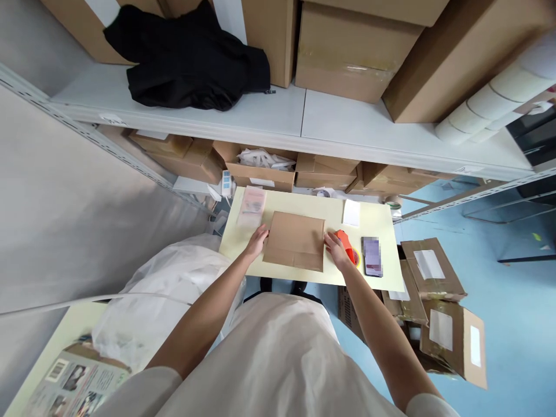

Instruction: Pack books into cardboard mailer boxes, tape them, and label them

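Observation:
A flat, folded piece of brown cardboard [295, 237] lies on the pale yellow table [278, 200] in front of me. My left hand [257, 240] grips its left edge, fingers closed around it. At the opposite edge, my right hand [334, 246] holds the cardboard between thumb and fingers. Just beside the right hand sits an orange-red tape dispenser [346, 243], with its tape roll [356, 256] partly showing. A phone [372, 256] with a lit, blurred screen rests further right. Behind the left hand is a clear plastic packet [252, 204] with pinkish contents.
White paper [351, 212] lies at the table's back right. A shelf [278, 124] crosses above, bearing a black garment [195, 61] and large cartons [347, 55]. Bagged white plastic [147, 289] bulges at left. Used boxes [434, 272] are piled on the floor at right.

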Demonstrator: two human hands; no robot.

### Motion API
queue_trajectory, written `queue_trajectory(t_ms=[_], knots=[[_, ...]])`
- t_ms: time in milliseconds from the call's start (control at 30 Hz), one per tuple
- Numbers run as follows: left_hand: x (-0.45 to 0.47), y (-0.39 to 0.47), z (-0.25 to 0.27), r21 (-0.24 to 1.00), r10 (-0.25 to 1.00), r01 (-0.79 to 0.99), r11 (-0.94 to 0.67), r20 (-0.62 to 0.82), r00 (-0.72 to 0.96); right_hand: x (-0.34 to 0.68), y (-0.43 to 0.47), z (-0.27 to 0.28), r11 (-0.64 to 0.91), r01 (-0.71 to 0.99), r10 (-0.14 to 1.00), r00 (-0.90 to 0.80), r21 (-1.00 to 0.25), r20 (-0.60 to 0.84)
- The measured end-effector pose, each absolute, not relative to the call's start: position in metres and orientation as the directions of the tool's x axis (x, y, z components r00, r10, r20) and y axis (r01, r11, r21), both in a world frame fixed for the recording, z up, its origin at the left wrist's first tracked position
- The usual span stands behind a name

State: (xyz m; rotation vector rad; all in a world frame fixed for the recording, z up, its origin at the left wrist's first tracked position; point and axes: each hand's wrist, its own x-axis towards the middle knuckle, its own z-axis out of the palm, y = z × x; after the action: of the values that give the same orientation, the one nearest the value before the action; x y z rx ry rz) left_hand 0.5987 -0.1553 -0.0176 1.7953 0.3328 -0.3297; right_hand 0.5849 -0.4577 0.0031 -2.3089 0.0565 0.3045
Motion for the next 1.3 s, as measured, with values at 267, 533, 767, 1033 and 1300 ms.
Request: queue_trajectory(t_ms=[267, 533, 767, 1033, 1300], knots=[[0.551, -0.127, -0.013, 0.784, -0.3, -0.141, -0.604, -0.06, 0.952, 0.524, -0.473, 0.014, -0.827, 0.201, 0.317, 0.938, -0.525, -0.14], [0.571, -0.157, 0.023, 0.869, -0.01, -0.014, -0.495, 0.01, 1.0, 0.557, -0.458, 0.05, -0.748, 0.068, 0.109, 0.994, -0.66, -0.022], [0.61, -0.183, 0.032, 0.857, -0.009, 0.074, -0.51, -0.091, 0.996, 0.62, -0.463, 0.071, -0.659, -0.14, 0.013, 0.98, -0.739, -0.197], [0.6, -0.162, 0.028, 0.705, 0.008, -0.056, -0.707, 0.087, 0.996, 0.579, -0.43, 0.089, -0.88, 0.394, 0.441, 0.885, -0.265, -0.15], [0.573, -0.168, 0.06, 0.313, -0.288, -0.215, -0.925, -0.209, 0.934, 0.557, -0.461, 0.085, -0.988, 0.125, 0.15, 0.908, -0.089, -0.391]])
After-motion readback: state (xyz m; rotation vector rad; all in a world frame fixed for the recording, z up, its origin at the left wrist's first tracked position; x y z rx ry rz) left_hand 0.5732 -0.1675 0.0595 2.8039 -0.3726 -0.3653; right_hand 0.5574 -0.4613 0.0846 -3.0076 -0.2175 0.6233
